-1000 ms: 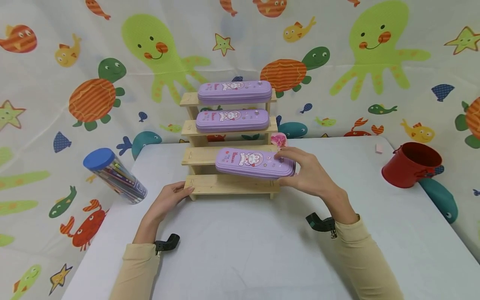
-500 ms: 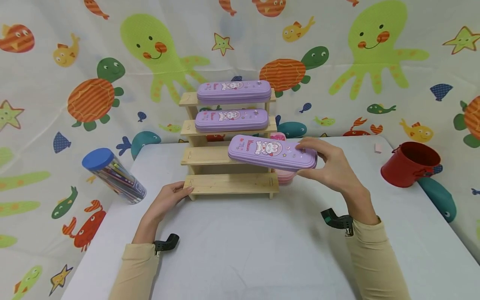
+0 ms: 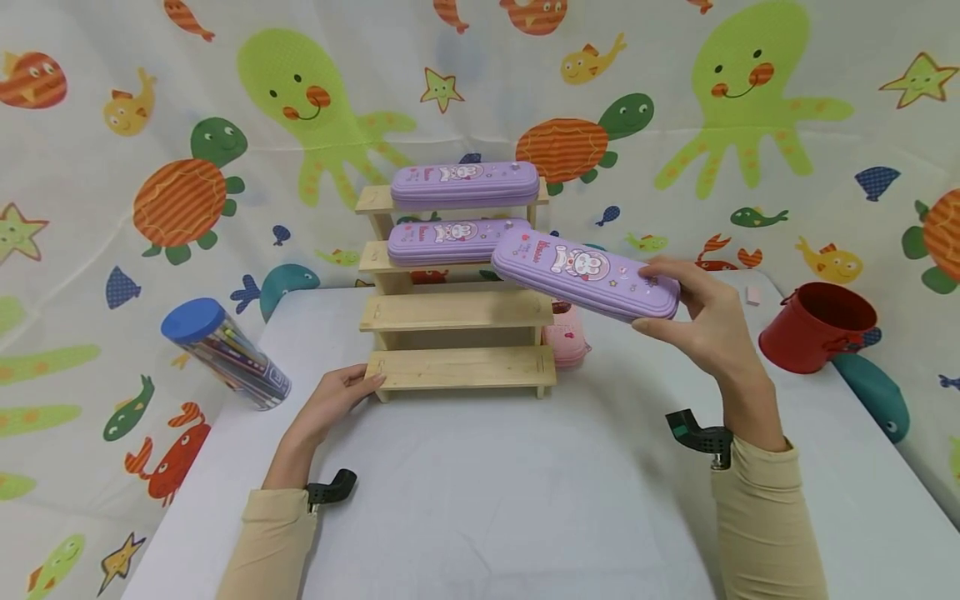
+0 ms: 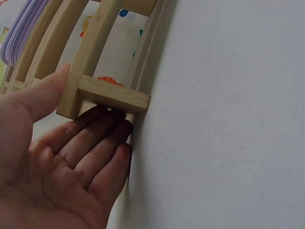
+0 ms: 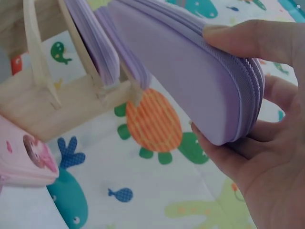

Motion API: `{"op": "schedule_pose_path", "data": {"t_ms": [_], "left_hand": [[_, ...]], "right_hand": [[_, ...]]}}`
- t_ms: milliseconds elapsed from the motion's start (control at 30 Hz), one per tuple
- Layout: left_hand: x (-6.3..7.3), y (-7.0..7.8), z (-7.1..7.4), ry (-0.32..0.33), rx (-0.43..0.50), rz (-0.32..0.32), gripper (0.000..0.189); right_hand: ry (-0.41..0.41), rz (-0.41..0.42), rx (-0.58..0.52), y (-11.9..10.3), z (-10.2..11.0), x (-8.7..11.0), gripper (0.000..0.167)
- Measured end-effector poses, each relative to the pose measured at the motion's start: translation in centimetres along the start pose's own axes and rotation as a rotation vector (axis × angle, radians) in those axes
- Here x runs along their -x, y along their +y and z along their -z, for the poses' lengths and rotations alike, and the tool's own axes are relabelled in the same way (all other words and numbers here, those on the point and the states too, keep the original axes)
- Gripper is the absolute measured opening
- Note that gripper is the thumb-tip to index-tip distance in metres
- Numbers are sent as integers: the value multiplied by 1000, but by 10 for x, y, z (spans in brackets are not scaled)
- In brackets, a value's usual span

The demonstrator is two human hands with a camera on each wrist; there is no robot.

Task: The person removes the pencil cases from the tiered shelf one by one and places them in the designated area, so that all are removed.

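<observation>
My right hand grips the right end of a purple pencil case, thumb on one side and fingers on the other. The case is up in the air, tilted, its left end in front of the shelf's second step from the top. In the right wrist view its plain underside and zip edge show. My left hand holds the lower left corner of a stepped wooden shelf. The left wrist view has the thumb on the step and the fingers against its end. Two purple cases, an upper one and a lower one, lie on the top two steps.
A pink case stands behind the shelf's right side, partly hidden. To the left is a clear tube of pens with a blue lid. A red bucket and a small pink block are at the right. A patterned cloth hangs behind.
My right hand has lifted the purple pencil case off the third step, moving it up and right and tilting it. More of the pink case shows. My left hand stays at the shelf corner.
</observation>
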State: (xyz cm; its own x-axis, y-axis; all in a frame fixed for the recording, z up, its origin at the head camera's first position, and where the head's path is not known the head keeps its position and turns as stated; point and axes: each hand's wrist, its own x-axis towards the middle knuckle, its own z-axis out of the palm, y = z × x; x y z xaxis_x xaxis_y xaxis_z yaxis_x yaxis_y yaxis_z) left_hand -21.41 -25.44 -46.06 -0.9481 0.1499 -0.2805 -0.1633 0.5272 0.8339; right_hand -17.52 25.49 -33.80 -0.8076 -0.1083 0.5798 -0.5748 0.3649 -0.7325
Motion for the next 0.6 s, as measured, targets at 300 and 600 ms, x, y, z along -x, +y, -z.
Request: {"op": "schedule_pose_path", "data": {"t_ms": [300, 600], "left_hand": [[-2, -2, 1, 3, -1, 7, 74], [0, -1, -1, 11, -5, 0, 74]], "right_hand": [[112, -151, 82, 10, 11, 1, 54], [204, -371, 293, 28, 17, 0, 54]]}}
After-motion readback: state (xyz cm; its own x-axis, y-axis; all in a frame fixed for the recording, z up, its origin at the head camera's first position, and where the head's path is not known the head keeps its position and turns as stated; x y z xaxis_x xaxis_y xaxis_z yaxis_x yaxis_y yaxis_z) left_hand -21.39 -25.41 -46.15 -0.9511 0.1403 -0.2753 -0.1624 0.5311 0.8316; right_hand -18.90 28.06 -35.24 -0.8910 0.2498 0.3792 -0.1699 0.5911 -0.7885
